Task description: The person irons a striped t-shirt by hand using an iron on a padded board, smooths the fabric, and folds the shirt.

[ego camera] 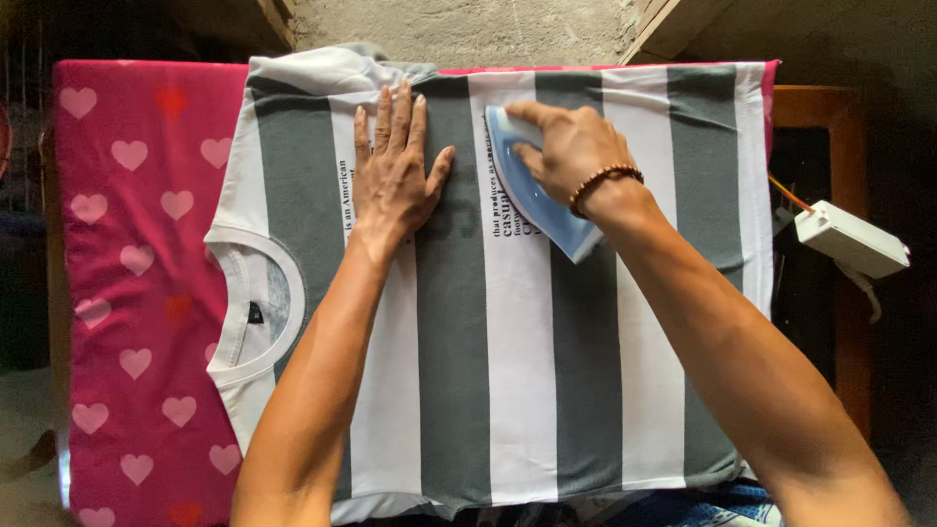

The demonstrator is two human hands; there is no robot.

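Flat left hand [392,171] presses striped cotton shirt [508,390]; right hand [571,146] grips blue iron [537,200].

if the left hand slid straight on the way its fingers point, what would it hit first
Probably the bunched sleeve just past the fingertips of the left hand, at the shirt edge; beyond that the board ends.

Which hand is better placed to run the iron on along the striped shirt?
The right hand: it already grips the blue iron on the striped shirt. The left hand lies flat, fingers spread, pressing the fabric beside it, so it is probably best left holding the cloth.
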